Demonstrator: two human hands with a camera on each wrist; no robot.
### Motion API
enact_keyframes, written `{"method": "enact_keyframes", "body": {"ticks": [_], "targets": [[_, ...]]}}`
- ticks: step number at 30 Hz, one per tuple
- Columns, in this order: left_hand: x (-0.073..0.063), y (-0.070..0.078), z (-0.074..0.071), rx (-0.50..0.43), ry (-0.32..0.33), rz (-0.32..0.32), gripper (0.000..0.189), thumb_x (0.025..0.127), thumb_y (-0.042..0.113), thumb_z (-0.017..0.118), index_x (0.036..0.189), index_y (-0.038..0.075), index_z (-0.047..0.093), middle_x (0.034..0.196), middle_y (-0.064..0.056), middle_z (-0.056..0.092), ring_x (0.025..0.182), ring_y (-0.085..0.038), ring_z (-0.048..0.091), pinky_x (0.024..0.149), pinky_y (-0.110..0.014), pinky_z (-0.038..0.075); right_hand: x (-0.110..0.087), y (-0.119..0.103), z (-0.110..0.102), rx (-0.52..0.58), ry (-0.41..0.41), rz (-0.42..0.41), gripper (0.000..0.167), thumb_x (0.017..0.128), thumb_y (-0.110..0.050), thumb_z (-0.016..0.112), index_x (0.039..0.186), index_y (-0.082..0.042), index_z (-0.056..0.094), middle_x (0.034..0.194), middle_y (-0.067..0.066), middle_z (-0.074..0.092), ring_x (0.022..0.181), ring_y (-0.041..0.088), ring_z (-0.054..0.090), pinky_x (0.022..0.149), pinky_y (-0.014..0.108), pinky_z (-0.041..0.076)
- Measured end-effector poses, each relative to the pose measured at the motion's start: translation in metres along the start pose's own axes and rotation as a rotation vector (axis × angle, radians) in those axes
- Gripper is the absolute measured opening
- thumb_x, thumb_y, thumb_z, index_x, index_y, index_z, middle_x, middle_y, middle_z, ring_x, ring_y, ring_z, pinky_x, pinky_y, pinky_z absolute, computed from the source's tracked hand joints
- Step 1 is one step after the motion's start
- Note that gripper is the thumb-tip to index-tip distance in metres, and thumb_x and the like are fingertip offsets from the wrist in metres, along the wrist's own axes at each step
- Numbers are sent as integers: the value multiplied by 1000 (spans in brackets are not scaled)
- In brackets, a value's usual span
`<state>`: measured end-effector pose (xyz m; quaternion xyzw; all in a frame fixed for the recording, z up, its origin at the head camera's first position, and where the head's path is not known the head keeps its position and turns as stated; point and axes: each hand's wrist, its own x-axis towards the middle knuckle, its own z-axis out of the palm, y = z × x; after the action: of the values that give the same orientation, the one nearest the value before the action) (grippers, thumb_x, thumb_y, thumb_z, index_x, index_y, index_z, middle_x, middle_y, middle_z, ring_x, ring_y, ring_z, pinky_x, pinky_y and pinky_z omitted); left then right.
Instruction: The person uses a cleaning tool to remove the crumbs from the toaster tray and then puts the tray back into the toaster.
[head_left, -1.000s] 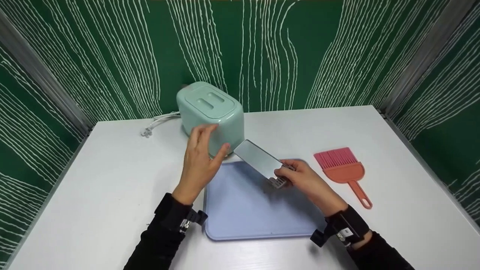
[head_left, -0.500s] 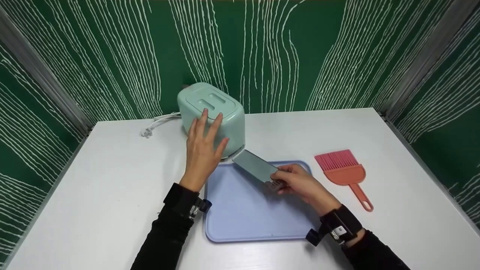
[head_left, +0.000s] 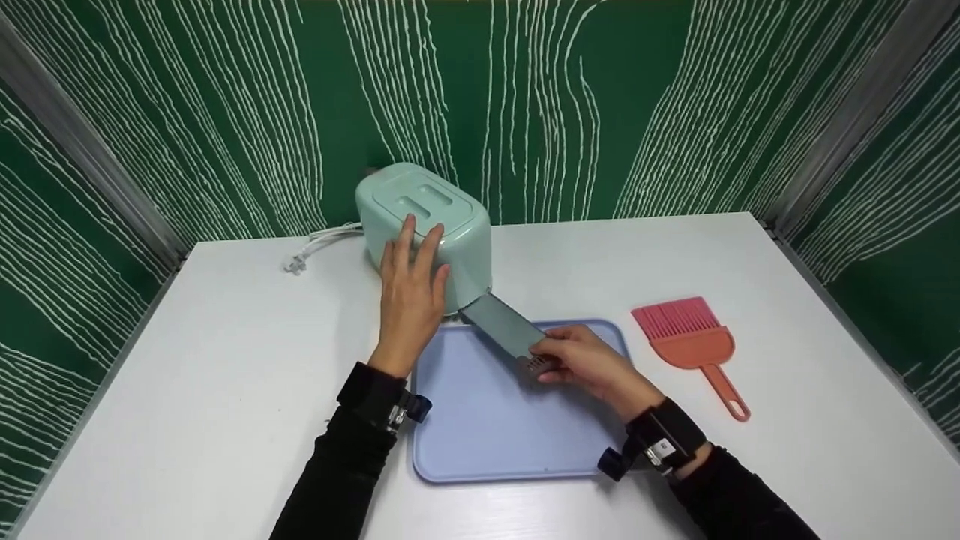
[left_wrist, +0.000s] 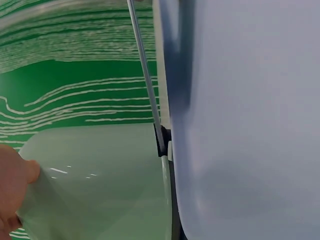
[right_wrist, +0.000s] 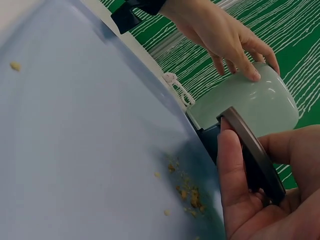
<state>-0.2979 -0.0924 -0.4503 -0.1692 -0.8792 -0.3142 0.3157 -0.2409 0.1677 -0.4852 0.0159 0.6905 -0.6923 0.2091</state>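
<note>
A mint-green toaster (head_left: 466, 259) stands at the back of the table, its two slots covered by a lid. My left hand (head_left: 411, 304) rests on its near side, fingers fairly straight and two fingertips at the top edge. My right hand (head_left: 589, 364) pinches the vented end of a flat metal crumb tray (head_left: 499, 321) between thumb and fingers. The far end of the crumb tray meets the toaster's lower corner, and its tip is hidden there. In the right wrist view, the dark curved front (right_wrist: 255, 152) of the crumb tray shows between thumb and fingers.
A pale blue tray (head_left: 517, 454) lies beneath the right hand, with brown and yellow crumbs (right_wrist: 192, 195) on it. To the right lies an orange dustpan-shaped brush (head_left: 690, 345) with pink bristles. A white cord and plug (head_left: 295, 264) lie left of the toaster.
My left hand has moved up from in front of the toaster onto its side. My right hand has brought the crumb tray down and left, its far end now at the toaster's base.
</note>
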Motion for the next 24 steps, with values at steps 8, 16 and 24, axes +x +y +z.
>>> {"method": "enact_keyframes", "body": {"ticks": [8,16,24], "targets": [[-1,0,2,11,-1,2,49,108,17,62,156,15,52,172,-23,33,152,-61,35,130,-68,26,8,1,9,13,-25,50,12,101,-4,65,109,3,61,86,3,68,71,9,70,65,20,62],[-1,1,1,8,-8,-18,49,108,18,63,156,15,53,172,-23,33,152,-63,35,130,-68,26,17,-4,13,-2,-22,75,10,103,-3,61,110,2,56,85,3,68,70,9,69,65,20,62],[-1,1,2,11,-6,-22,49,108,19,63,156,16,53,173,-21,33,151,-63,36,129,-69,28,24,-10,18,-11,7,81,41,102,-3,62,135,11,42,90,5,66,72,9,68,67,20,62]]}}
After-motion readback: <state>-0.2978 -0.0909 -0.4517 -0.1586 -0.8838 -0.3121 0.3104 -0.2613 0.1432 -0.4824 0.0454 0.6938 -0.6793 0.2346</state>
